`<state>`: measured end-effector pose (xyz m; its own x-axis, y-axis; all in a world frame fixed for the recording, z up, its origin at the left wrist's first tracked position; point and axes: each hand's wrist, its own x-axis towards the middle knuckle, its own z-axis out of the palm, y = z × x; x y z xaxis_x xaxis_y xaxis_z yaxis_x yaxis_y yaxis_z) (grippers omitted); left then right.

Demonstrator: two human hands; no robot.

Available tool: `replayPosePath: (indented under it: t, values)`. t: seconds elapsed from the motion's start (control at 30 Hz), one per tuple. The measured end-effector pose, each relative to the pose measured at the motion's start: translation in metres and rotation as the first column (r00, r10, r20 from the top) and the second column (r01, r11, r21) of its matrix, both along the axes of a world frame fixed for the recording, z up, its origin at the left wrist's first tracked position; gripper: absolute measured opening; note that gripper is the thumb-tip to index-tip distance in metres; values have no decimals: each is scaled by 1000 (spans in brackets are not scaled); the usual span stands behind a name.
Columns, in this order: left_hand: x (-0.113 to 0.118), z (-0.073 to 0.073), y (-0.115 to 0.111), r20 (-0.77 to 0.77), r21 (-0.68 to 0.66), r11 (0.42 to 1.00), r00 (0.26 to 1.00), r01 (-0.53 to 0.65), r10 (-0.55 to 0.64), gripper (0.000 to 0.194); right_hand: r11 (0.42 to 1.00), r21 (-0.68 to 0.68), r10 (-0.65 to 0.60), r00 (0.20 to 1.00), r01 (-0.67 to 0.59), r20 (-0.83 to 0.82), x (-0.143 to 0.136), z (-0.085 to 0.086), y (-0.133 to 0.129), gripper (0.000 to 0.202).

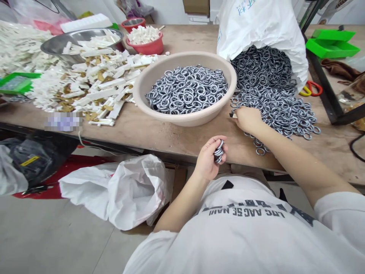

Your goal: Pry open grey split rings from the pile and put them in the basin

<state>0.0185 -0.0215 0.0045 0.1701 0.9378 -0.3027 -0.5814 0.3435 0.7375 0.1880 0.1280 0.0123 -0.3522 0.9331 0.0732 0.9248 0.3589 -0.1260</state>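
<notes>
My left hand point(209, 158) is closed around a small stack of grey metal rings point(219, 152), held just off the near edge of the wooden table point(171, 137). My right hand point(248, 118) rests on the table at the near edge of a loose pile of the same rings point(273, 95), fingers curled down onto them; whether it holds a ring is hidden. The pile spills from a white sack point(262, 26) lying on its side. A beige basin point(159, 82) to the left of my right hand is filled with rings.
White plastic pieces point(94, 76) cover the table's left part, beside a steel bowl point(57, 45) and a red bowl point(148, 47). Red-handled scissors point(312, 89) and green trays point(332, 43) lie at the right. A crumpled white bag point(122, 190) sits on the floor.
</notes>
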Motion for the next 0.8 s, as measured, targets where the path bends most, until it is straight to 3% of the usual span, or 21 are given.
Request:
replayPosePath:
  t: [0.07,0.13,0.17,0.2,0.27,0.3,0.33,0.4,0.47,0.6,0.67,0.73,0.8]
  values:
    - [-1,0,2,8,-40,998,999,-43,43,38,1000,-25,7,999,-8,-40,1,4,-7,23]
    - [1,0,5,10,-55,996,997,-70,71,42,993,-104,32,978,-55,-208,2,11,-28,34]
    - [4,-1,6,2,-50,996,997,-77,78,44,972,-204,7,881,-117,-473,1,14,-43,36]
    - [8,-1,7,-12,-36,996,997,-82,81,45,943,-257,-30,719,-209,-695,0,17,-59,35]
    - [18,-3,9,-51,14,997,995,-81,82,48,888,-309,-150,420,-340,-895,-3,17,-92,32]
    - [24,-3,9,-66,44,996,994,-80,82,49,841,-341,-197,349,-420,-916,-5,16,-107,30]
    - [29,-4,8,-74,75,994,993,-82,87,49,879,-311,-180,352,-361,-919,-7,13,-118,28]
    - [36,-5,5,-69,122,988,993,-90,99,47,962,-174,-65,442,-211,-895,-8,6,-133,25]
    - [39,-6,2,-59,142,987,994,-78,87,45,989,-92,-26,488,-112,-873,-8,0,-138,22]
    - [36,-5,-1,-64,160,987,998,4,6,45,951,-220,-140,334,-217,-932,-6,0,-132,28]
    - [35,-4,-2,-35,144,990,999,10,-5,44,941,-215,-118,343,-262,-932,-4,4,-128,27]
    - [34,-3,-2,4,115,993,1000,-5,5,44,968,-135,-26,448,-213,-894,-1,8,-126,26]
    - [34,-2,-2,27,96,995,999,-21,19,45,987,-8,93,617,-159,-782,3,12,-129,26]
